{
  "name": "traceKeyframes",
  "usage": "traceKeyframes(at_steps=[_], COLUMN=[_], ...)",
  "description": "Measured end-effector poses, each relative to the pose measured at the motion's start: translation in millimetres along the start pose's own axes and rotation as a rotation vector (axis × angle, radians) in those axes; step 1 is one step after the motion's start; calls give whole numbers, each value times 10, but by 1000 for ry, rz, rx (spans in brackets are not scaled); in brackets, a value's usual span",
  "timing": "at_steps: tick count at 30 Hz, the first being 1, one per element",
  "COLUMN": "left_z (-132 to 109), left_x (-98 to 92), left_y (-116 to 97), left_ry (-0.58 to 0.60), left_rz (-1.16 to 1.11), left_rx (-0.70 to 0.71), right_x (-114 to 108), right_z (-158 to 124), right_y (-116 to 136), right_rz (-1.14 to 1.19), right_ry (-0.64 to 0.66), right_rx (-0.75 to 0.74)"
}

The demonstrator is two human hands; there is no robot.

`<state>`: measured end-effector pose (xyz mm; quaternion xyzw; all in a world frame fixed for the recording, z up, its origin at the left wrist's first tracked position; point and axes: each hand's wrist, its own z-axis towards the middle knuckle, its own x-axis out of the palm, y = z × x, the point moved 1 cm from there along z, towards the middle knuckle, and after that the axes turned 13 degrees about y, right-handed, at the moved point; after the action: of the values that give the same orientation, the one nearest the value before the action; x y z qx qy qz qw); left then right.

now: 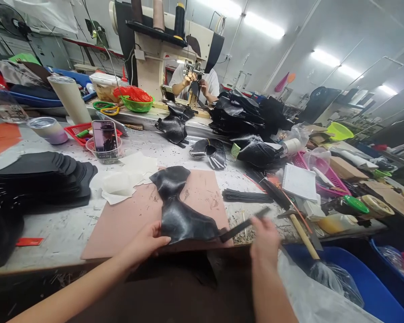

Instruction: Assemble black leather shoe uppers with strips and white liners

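Note:
A black shiny leather piece [185, 220], narrow in its middle, lies on a pink board [121, 229] at the table's front edge. My left hand [155, 238] pinches its lower left edge, thumb on top. My right hand [265, 235], slightly blurred, is closed on a thin black strip [240, 228] to the right of the piece. The strip's left end meets the right tip of the leather; whether it is attached there I cannot tell. A dark piece [182, 269] hangs below the table edge near my lap.
Stacked black pieces [40, 175] stand at left. A phone [104, 136] leans in a clear tub. A hammer [303, 235] and bundled black strips [247, 196] lie at right. Across the table a person works at a sewing machine [170, 49]. A blue bin [353, 269] sits lower right.

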<state>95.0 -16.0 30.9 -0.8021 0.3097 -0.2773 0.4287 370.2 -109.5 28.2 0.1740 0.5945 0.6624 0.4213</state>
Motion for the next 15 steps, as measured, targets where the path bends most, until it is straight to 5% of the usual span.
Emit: traceKeyframes(at_steps=[3,5,9,12,15], left_z=[-166,-267,-398,-433,-473], left_x=[-100,-192,-282,-215,-187], left_y=[-1,-56,-295,-445,-484], left_ry=[-1,-50,-213,-120,-164], left_rz=[161,409,745,459,63], left_rx=[-74,-93,11,157,250], right_x=[-538,-629,-74,618,1181], right_z=[237,276,128,-71,-215], right_y=[22,165,582,886,1146], right_rz=[192,181,-245,-409,-554], right_ry=[-445,-460,109,592,790], right_rx=[-2,-84,-473,-1005,-1285])
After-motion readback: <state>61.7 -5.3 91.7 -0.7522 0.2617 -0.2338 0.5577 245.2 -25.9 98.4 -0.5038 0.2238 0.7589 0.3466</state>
